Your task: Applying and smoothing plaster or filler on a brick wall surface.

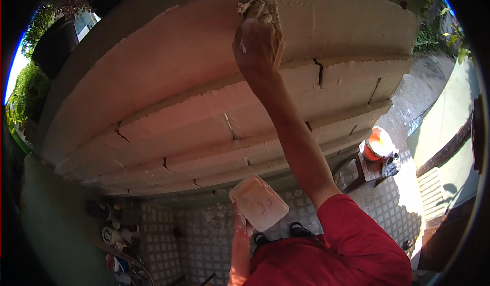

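My right hand (258, 36) is raised high, gripping a flat, plaster-smeared tool (270, 3) against the top band of a pale, stepped wall surface (194, 46). Cracks and chipped patches run along its lower steps. Low in the view, my left hand (242, 219) holds a shallow, rectangular plastic container (260, 199) with pale residue in it; its fingers are partly hidden behind the container.
At the right stand an orange-and-white bucket (377, 143) and a small wooden stool (365, 168) on the tiled floor (199, 240). Assorted containers (115, 235) line the lower left beside a green wall (56, 214). Potted plants (28, 87) edge the upper left.
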The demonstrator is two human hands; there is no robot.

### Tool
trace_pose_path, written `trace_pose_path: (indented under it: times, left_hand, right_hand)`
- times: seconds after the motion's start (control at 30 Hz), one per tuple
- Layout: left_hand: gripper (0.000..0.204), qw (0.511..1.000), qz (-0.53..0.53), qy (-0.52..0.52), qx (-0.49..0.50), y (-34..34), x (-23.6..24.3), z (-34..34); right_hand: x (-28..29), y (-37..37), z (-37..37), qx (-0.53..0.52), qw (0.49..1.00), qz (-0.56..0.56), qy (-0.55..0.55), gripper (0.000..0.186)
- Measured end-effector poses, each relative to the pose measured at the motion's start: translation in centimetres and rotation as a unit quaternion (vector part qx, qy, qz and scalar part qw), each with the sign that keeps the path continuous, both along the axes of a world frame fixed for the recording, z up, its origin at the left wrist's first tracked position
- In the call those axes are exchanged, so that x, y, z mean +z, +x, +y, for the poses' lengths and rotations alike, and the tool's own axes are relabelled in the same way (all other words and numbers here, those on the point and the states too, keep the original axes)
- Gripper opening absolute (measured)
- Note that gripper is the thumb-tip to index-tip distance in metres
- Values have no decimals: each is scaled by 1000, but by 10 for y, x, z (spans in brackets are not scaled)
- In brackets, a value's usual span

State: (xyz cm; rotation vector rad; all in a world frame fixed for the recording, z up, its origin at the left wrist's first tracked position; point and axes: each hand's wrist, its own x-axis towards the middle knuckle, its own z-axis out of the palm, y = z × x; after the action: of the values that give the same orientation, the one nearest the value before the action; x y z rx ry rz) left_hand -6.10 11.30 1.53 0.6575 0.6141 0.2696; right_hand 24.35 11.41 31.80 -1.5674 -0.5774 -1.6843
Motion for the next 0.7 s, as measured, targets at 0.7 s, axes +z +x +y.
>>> trace_pose_path:
  times: [0.7]
  left_hand:
    - [63,997,-64,19,37,-112,-77,179]
  right_hand:
    - [12,-166,230,84,964,199,-153,66]
